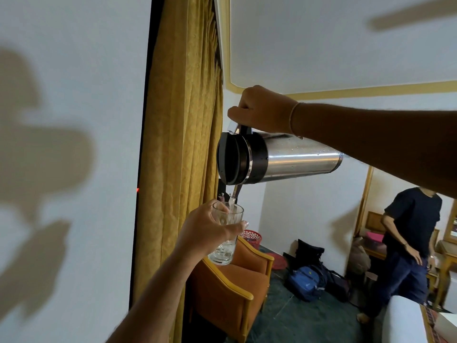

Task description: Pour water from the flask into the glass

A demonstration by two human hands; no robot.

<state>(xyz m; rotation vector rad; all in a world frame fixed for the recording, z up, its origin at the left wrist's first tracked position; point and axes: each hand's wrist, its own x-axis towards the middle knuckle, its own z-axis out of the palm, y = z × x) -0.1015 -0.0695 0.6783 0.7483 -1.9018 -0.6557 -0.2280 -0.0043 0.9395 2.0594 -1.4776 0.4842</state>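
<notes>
A steel flask (296, 158) with a black lid lies tipped on its side in mid-air, spout down to the left. My right hand (259, 108) grips its handle from above. A thin stream of water falls from the spout into a clear glass (226, 233) just below. My left hand (210, 230) wraps around the glass, holding it nearly upright with a slight tilt. Some water sits in the bottom of the glass.
A yellow curtain (180, 144) hangs just left of the flask. Below the glass stands an orange armchair (232, 283). Backpacks (308, 280) lie on the green carpet, a red basket (251, 237) behind. A person in dark clothes (410, 241) stands at the right.
</notes>
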